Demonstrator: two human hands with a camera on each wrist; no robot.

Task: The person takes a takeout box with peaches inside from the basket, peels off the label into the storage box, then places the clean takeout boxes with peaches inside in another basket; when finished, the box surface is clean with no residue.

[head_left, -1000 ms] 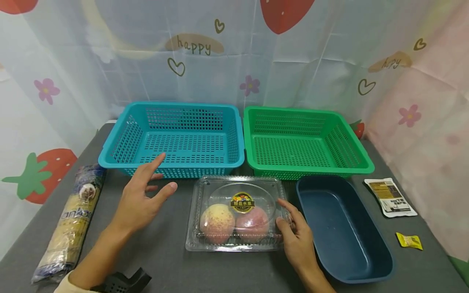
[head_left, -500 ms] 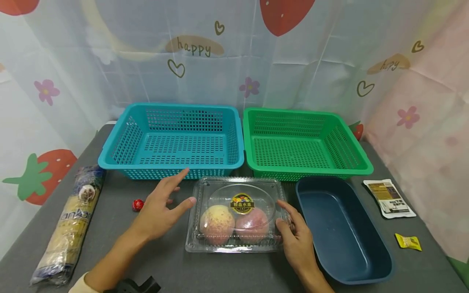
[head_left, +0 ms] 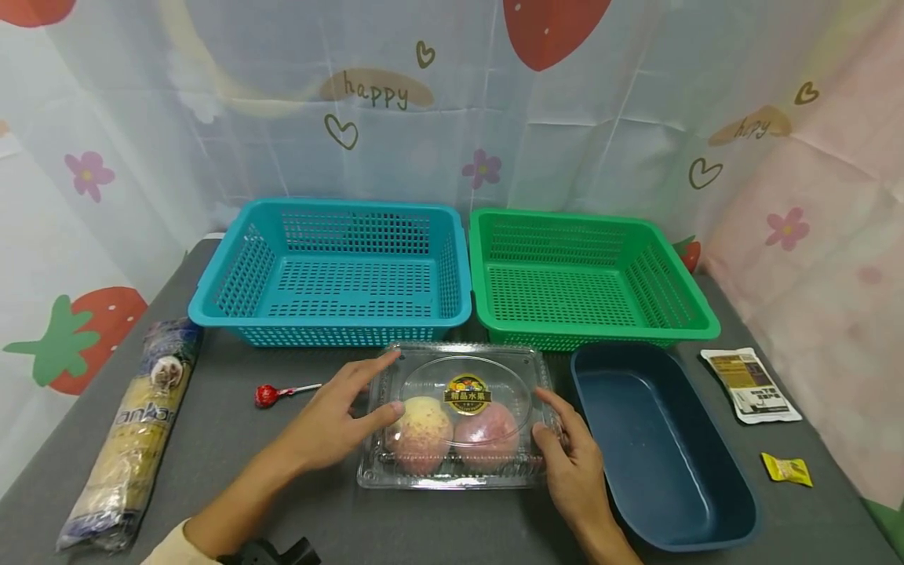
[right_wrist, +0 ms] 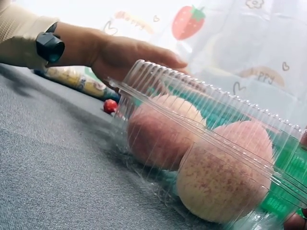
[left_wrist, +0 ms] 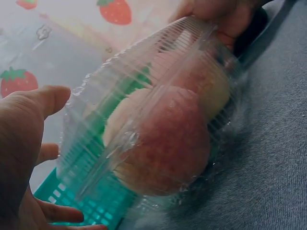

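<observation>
A clear plastic clamshell fruit box (head_left: 462, 471) with two peaches (head_left: 421, 435) inside lies at the table's middle. My right hand (head_left: 575, 463) grips the box's right end, with thumb and index finger on the lid's edge. At the left end, my left hand (head_left: 339, 424) reaches over the lid's side with thumb and fingers spread. In the left wrist view this hand's thumb (left_wrist: 56, 99) is extended beside the clear wall; whether it touches is hard to tell. The right wrist view shows both peaches (right_wrist: 225, 179) through the plastic. A red lollipop (head_left: 267, 395) lies left of my left hand.
Behind the box stand a blue basket (head_left: 332, 320) and a green basket (head_left: 600, 323). A dark blue tub (head_left: 664, 439) is close on the right. Farther right lie a white-and-brown packet (head_left: 752, 384) and a yellow wrapped candy (head_left: 787, 469). A long noodle-like package (head_left: 134, 439) lies left.
My left hand has moved right, from over the table to the box's left end, uncovering the lollipop. The right hand and the box have stayed in place.
</observation>
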